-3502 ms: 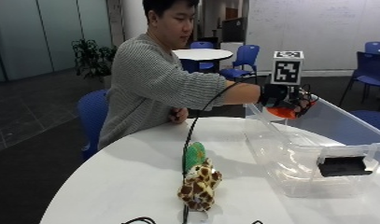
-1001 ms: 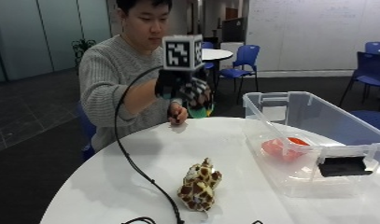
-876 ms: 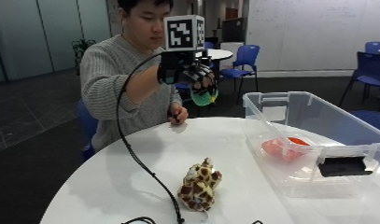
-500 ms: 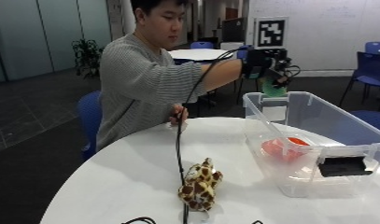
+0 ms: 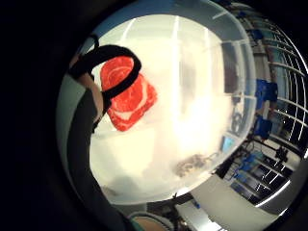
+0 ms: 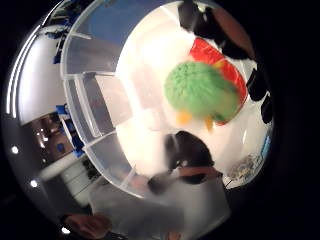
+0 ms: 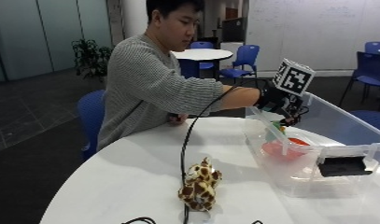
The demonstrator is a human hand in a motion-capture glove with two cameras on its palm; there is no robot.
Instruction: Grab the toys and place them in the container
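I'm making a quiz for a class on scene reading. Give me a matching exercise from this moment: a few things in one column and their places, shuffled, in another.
Things:
1. green toy
2. red toy
3. giraffe
4. right hand

Places:
A. lying on the table, outside the container
B. over the container's open top
C. on the container's floor
D. just under the palm, above the red toy

Pairs: 1-D, 2-C, 3-A, 4-B

A green plush toy [image 6: 200,92], a red-and-white marbled toy [image 5: 127,96], and a seemingly brown-spotted giraffe [image 7: 200,184].
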